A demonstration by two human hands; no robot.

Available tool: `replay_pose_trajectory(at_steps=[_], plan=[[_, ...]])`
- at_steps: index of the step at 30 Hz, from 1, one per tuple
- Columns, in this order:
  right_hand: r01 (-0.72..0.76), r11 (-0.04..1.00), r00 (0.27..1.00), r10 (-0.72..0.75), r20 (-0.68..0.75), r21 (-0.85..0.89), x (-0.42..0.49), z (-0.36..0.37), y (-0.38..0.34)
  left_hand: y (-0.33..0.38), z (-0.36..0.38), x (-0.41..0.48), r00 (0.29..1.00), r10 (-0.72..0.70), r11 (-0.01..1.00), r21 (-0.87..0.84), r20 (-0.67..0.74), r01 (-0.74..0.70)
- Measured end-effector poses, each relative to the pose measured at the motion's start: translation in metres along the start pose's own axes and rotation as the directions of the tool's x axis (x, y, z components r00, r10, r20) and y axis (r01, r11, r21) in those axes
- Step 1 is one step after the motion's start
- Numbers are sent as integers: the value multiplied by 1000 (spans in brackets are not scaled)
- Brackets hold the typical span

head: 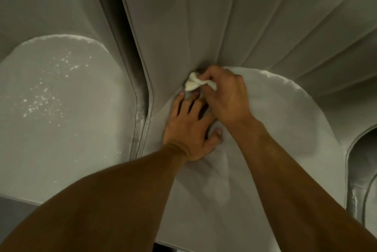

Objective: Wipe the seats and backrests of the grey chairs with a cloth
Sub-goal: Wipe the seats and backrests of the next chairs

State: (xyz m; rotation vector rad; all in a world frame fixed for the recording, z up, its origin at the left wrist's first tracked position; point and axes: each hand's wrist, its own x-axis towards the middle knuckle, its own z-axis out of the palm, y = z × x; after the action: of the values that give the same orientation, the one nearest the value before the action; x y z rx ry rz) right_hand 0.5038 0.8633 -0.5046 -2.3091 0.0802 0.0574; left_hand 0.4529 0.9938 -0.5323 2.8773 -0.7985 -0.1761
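Head view:
Cloth: white, bunched, just off centre at 12 o'clock, in the crease where the middle seat meets its backrest.
Right hand: fingers curled round the cloth, gripping it.
Left hand: fingers straight and spread, flat on the seat, at the cloth's 6 o'clock.
Neighbouring seat: at 9 o'clock, dotted with white specks.
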Motion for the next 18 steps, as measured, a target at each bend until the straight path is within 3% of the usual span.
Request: replay_pose_trajectory(at_steps=[3, 6, 11, 16, 18], plan=[[164, 983, 984, -158, 78, -82, -1, -5, -5, 1, 0, -2, 998, -16, 1000, 19, 59, 14], [218, 944, 970, -237, -51, -248, -4, -16, 6, 0, 2, 0, 998, 12, 1000, 25, 57, -13], [-79, 883, 947, -79, -312, -463, -19, -43, 34, -2, 3, 0, 998, 28, 999, 24, 53, -30], [-353, 901, 874, 221, -433, -252, -24, -42, 23, -3, 4, 1, 999, 30, 998, 46, 39, -32], [-395, 907, 847, 300, -439, -142, -15, -29, 14, -3, 5, 2, 999, 35, 998, 53, 38, -37]])
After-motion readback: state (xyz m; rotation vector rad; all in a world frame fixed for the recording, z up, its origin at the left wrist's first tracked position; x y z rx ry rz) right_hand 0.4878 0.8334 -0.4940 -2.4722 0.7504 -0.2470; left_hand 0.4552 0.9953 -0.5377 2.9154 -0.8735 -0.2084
